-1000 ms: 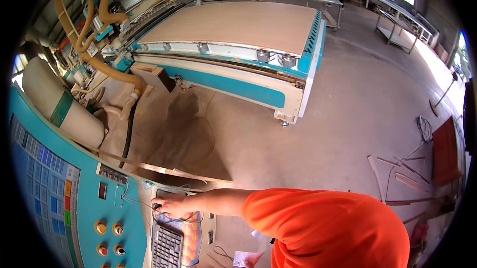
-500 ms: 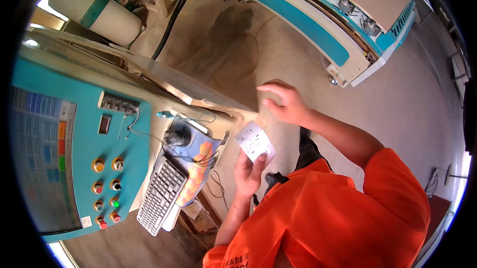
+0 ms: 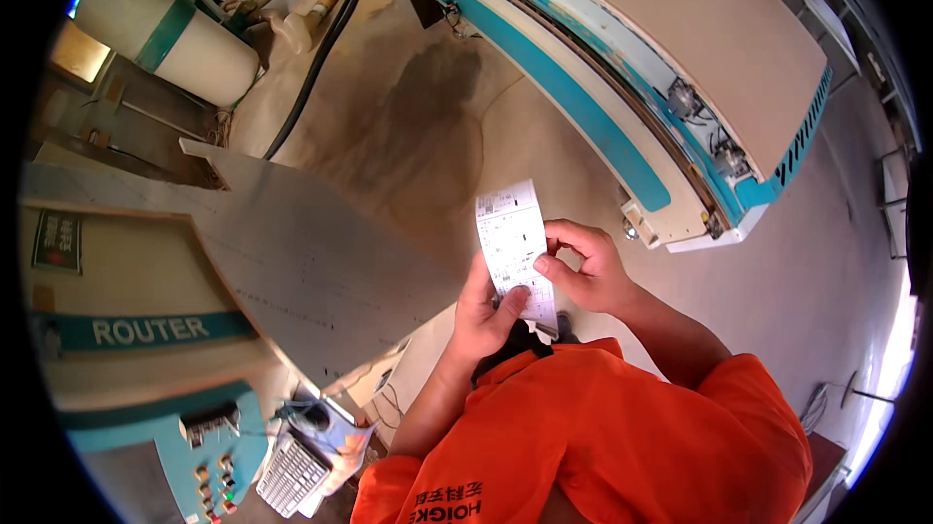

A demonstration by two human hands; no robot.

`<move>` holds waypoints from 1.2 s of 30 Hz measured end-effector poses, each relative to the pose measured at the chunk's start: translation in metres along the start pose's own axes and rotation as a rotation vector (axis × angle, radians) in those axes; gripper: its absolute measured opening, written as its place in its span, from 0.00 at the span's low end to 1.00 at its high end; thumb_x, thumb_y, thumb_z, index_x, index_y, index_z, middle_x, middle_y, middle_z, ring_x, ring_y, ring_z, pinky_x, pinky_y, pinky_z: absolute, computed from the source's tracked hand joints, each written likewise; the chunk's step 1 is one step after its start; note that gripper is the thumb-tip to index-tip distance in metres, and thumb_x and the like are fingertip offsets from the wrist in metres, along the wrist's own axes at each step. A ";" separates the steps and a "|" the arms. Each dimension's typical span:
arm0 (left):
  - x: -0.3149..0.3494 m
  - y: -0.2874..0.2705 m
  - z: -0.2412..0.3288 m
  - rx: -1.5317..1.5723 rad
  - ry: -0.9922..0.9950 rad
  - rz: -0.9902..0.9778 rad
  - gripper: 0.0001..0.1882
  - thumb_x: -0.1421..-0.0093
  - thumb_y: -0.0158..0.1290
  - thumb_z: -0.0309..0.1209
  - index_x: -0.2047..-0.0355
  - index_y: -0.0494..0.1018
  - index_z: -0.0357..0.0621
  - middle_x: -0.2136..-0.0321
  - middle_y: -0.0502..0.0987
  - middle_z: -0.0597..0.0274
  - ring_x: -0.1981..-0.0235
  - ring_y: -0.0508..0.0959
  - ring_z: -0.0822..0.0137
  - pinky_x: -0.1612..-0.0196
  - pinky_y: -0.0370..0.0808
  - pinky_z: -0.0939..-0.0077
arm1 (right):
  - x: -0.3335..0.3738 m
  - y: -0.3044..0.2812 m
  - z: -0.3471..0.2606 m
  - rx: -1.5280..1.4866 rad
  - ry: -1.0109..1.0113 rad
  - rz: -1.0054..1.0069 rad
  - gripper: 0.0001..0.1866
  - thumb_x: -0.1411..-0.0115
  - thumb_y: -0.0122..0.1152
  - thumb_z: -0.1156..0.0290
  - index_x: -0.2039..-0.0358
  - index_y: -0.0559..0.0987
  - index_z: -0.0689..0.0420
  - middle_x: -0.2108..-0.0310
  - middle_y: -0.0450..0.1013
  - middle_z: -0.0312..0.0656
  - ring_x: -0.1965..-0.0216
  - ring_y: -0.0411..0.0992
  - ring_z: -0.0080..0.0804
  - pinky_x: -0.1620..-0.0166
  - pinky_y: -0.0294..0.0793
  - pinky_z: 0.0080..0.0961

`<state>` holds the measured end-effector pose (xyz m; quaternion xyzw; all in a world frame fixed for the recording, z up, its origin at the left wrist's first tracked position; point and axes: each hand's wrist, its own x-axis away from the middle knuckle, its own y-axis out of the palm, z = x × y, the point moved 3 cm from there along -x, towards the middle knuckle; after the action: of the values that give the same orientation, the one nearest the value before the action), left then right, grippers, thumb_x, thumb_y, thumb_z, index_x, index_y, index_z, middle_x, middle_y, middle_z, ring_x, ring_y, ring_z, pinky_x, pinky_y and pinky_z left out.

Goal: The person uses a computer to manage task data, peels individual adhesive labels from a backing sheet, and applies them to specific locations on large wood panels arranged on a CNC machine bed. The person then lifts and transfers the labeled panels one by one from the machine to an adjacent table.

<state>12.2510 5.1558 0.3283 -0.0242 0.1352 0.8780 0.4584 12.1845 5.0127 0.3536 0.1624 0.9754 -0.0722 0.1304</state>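
A strip of white printed paper slips [image 3: 510, 237], which look like labels, is held up in front of my orange shirt. My left hand [image 3: 485, 318] is closed around its lower left side, with the thumb pressed on the front and the fingers behind. My right hand [image 3: 590, 269] pinches the right edge between thumb and bent index finger. The lower end of the strip hangs below my left thumb, where more layers of paper show.
A grey panel [image 3: 326, 262] juts out at left beside a teal control console [image 3: 160, 446]. A keyboard [image 3: 292, 473] and a mouse pad lie next to it. Across the floor stands a long teal-and-white machine [image 3: 593, 96] bearing a large board. A black hose [image 3: 316, 87] runs at far left.
My right hand has come in from the side to the slips' edge. The slips now show as a longer, upright strip. My view has turned away from the console toward the machine.
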 end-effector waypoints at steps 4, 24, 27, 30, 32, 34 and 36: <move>-0.092 -0.045 -0.022 0.046 0.013 0.026 0.30 0.45 0.46 0.16 0.42 0.52 0.38 0.52 0.66 0.62 0.51 0.67 0.70 0.49 0.63 0.75 | -0.091 -0.017 0.031 0.002 -0.011 0.064 0.15 0.47 0.56 0.80 0.58 0.72 0.65 0.73 0.72 0.39 0.73 0.69 0.22 0.67 0.69 0.20; -0.523 -0.301 -0.025 -0.021 -0.223 0.165 0.10 0.43 0.51 0.23 0.59 0.73 0.36 0.67 0.75 0.68 0.67 0.70 0.79 0.63 0.69 0.83 | -0.562 -0.065 0.186 -0.153 0.104 0.095 0.23 0.46 0.53 0.82 0.48 0.66 0.62 0.68 0.71 0.36 0.67 0.69 0.19 0.64 0.68 0.18; -0.580 -0.344 -0.029 -0.071 -0.255 0.269 0.06 0.44 0.55 0.27 0.67 0.77 0.38 0.75 0.75 0.72 0.75 0.69 0.82 0.73 0.65 0.86 | -0.639 -0.066 0.209 -0.179 0.115 0.113 0.25 0.46 0.55 0.81 0.47 0.65 0.60 0.69 0.71 0.36 0.68 0.68 0.18 0.64 0.67 0.17; -0.624 -0.398 -0.030 -0.079 -0.261 0.357 0.06 0.44 0.55 0.28 0.68 0.77 0.39 0.76 0.75 0.72 0.76 0.70 0.82 0.73 0.65 0.86 | -0.715 -0.076 0.219 0.113 -0.081 0.089 0.27 0.50 0.60 0.78 0.48 0.65 0.58 0.64 0.69 0.39 0.63 0.68 0.23 0.62 0.67 0.20; -0.654 -0.420 -0.020 -0.056 -0.294 0.402 0.07 0.44 0.55 0.30 0.69 0.76 0.39 0.76 0.76 0.70 0.76 0.70 0.81 0.72 0.67 0.85 | -0.761 -0.072 0.225 0.328 -0.289 -0.034 0.26 0.56 0.63 0.72 0.53 0.71 0.56 0.55 0.67 0.44 0.55 0.66 0.39 0.52 0.67 0.32; -0.689 -0.440 -0.011 0.017 -0.206 0.366 0.08 0.42 0.53 0.29 0.65 0.76 0.38 0.75 0.75 0.70 0.73 0.71 0.80 0.70 0.68 0.85 | -0.811 -0.062 0.217 0.390 -0.424 -0.239 0.23 0.55 0.62 0.71 0.55 0.74 0.55 0.51 0.66 0.42 0.52 0.64 0.44 0.50 0.66 0.35; -0.723 -0.469 -0.022 0.085 -0.200 0.324 0.08 0.42 0.54 0.28 0.64 0.75 0.38 0.74 0.75 0.70 0.72 0.71 0.80 0.69 0.68 0.84 | -0.859 -0.059 0.234 0.309 -0.395 -0.291 0.18 0.54 0.60 0.72 0.59 0.77 0.54 0.58 0.71 0.40 0.57 0.68 0.41 0.54 0.68 0.34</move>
<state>13.0482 4.8269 0.3267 0.1045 0.1279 0.9320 0.3228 13.0030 4.6582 0.3743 0.0214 0.9217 -0.2679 0.2797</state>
